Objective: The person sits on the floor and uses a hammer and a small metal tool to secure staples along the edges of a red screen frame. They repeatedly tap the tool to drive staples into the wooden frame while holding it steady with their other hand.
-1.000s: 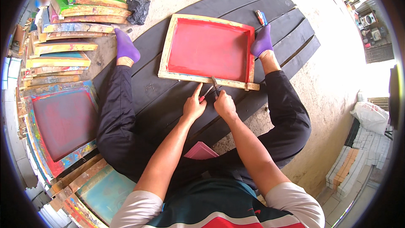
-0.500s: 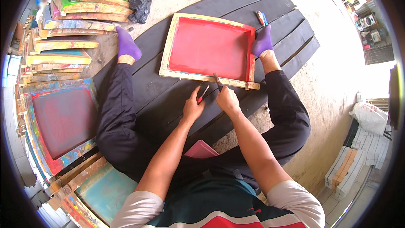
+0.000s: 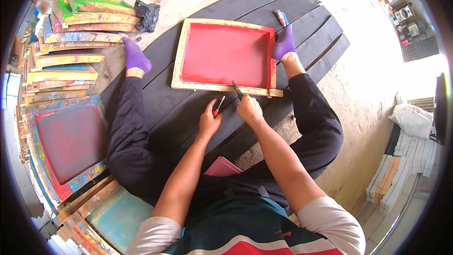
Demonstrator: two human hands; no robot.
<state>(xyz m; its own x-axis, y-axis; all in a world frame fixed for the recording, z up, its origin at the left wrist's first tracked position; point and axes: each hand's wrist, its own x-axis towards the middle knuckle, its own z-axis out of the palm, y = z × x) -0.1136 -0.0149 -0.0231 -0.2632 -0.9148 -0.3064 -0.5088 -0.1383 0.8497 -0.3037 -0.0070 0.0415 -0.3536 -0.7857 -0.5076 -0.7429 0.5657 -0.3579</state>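
In front of me lies a wooden screen-printing frame [image 3: 177, 61] with red mesh. Its near rail faces my hands. My left hand [image 3: 209, 122] is closed around a screwdriver [image 3: 217, 112] with a red handle, its thin shaft pointing up toward the frame's near rail without visibly touching it. Just to the right, my right hand [image 3: 250, 109] grips a small dark tool that looks like a hammer [image 3: 236, 87]. Its upper end overlaps the near rail in the view; whether it touches the wood I cannot tell.
Dark boards [image 3: 160, 108] lie under the frame and my legs. Stacked paint-stained frames [image 3: 71, 61] stand at the left, beside a black plastic bag [image 3: 147, 15]. A red-and-blue object [image 3: 281, 18] lies by my right foot. A pink flat object [image 3: 222, 166] sits near my lap.
The view has shifted slightly, and the frame appears a little farther left. Both hands keep their tools and stay near the frame's near rail, with little movement.
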